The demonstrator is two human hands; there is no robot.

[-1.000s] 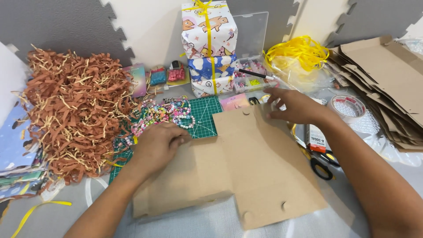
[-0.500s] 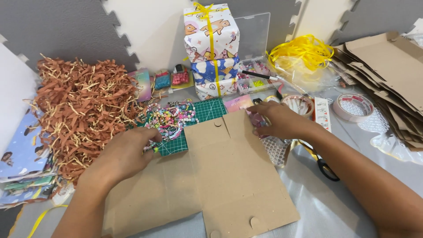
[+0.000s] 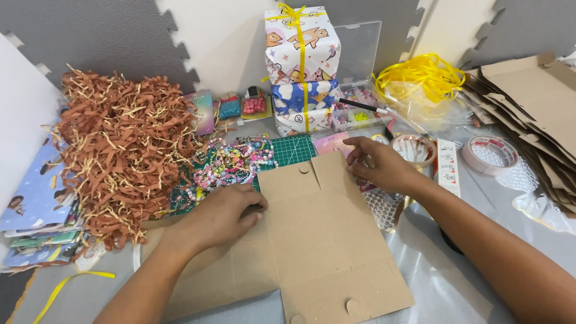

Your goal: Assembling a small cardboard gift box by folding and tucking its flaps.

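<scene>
- This looks like a home craft corner set up for gift packing, laid out low on the floor rather than in a shop or factory.
- Grey and cream interlocking foam mats point(image 3: 90, 36) back the work area.
- A heap of brown shredded paper filler point(image 3: 120, 144) lies on the left, beside a stack of patterned wrapping sheets point(image 3: 36, 204).
- Two wrapped gift boxes point(image 3: 302, 69) tied with yellow ribbon stand at the back.
- Bead bracelets point(image 3: 231, 162) rest on a green cutting mat point(image 3: 291, 150).
- Flat cardboard box blanks point(image 3: 534, 102), tape rolls point(image 3: 489, 154), loose yellow ribbon point(image 3: 423, 75) and bubble wrap point(image 3: 381, 207) fill the right.
</scene>
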